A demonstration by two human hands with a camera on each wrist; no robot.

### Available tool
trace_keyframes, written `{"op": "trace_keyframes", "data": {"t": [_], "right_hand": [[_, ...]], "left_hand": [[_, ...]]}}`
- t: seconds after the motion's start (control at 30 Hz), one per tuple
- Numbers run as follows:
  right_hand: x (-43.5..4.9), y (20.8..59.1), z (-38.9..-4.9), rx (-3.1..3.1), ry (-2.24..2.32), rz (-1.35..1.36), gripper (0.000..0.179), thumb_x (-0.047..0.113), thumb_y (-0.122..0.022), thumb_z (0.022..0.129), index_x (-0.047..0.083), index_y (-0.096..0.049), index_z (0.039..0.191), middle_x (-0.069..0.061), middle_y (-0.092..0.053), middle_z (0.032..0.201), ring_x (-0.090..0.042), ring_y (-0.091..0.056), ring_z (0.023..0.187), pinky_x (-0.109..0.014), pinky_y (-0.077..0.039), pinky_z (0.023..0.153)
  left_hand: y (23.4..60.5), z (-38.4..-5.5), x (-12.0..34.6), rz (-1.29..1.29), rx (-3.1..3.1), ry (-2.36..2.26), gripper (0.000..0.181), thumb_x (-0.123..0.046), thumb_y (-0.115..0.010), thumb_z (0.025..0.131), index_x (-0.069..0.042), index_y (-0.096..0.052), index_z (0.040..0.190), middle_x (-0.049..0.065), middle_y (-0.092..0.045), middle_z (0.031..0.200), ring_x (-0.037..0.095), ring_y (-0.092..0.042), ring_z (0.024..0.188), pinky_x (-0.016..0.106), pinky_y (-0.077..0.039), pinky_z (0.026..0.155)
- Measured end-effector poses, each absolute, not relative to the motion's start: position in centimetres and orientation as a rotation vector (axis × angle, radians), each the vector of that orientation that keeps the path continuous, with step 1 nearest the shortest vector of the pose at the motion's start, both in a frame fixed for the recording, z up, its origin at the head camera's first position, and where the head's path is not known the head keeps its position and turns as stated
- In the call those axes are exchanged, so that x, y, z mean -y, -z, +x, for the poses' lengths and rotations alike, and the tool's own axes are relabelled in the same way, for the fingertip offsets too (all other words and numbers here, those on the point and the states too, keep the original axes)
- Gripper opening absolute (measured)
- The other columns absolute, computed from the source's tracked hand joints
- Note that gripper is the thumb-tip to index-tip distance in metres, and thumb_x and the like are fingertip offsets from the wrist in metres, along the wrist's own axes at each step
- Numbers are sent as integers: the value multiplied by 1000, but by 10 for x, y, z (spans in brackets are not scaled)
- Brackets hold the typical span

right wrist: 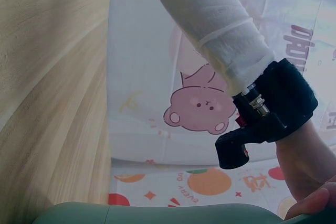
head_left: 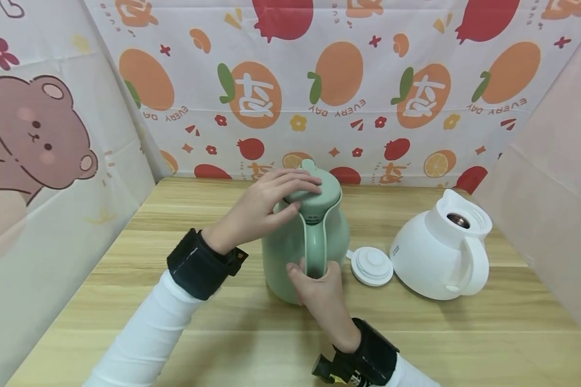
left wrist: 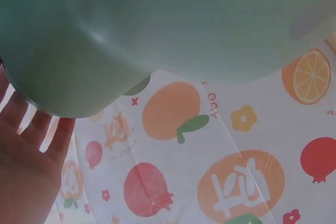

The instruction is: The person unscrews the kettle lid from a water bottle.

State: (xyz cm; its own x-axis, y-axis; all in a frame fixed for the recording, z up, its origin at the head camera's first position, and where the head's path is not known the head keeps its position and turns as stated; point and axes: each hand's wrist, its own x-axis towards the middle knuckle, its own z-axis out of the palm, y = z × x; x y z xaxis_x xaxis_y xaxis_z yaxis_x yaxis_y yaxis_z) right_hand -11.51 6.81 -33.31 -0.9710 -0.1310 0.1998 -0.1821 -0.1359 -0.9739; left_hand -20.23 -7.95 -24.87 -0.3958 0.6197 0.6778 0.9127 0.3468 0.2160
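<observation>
A green thermos jug [head_left: 283, 258] stands upright on the wooden table, its handle facing me. My left hand [head_left: 266, 204] lies on the jug's round green lid [head_left: 321, 196], fingers fairly straight across its top and thumb along the near edge. From below, the left wrist view shows that hand [left wrist: 31, 156] with its fingers reaching the green surface. Low on the jug's handle [head_left: 316, 242], my right hand [head_left: 321, 298] grips, thumb on the left side; its other fingers are mostly hidden. The right wrist view shows only the jug's green edge [right wrist: 168, 213].
To the right stands a white thermos jug [head_left: 421, 252] with its mouth uncovered and its handle toward the front right. A white round lid [head_left: 372, 266] lies on the table [head_left: 222, 333] between the two jugs. A fruit-print cloth [head_left: 290, 118] hangs behind the table.
</observation>
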Motion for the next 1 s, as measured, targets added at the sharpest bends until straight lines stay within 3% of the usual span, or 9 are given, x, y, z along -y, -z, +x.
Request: {"op": "trace_keyframes", "data": {"t": [0.47,1.0], "right_hand": [[-70,335,-116,2017,-2288,443,35,6,-57,86,1,-41,56,-5,-34,41,-18,-34,36,-26,-32,42],[-70,335,-115,2016,-2309,431,32,7,-58,85,1,-42,58,-4,-35,42,-16,-34,36,-25,-33,42]], "left_hand": [[245,-199,70,-1231,2122,644,27,-18,-65,83,-12,-66,109,4,-61,112,22,-48,103,41,-35,90],[239,-195,52,-1092,2135,487,27,-30,-72,79,-11,-69,99,5,-59,92,22,-43,85,35,-36,73]]}}
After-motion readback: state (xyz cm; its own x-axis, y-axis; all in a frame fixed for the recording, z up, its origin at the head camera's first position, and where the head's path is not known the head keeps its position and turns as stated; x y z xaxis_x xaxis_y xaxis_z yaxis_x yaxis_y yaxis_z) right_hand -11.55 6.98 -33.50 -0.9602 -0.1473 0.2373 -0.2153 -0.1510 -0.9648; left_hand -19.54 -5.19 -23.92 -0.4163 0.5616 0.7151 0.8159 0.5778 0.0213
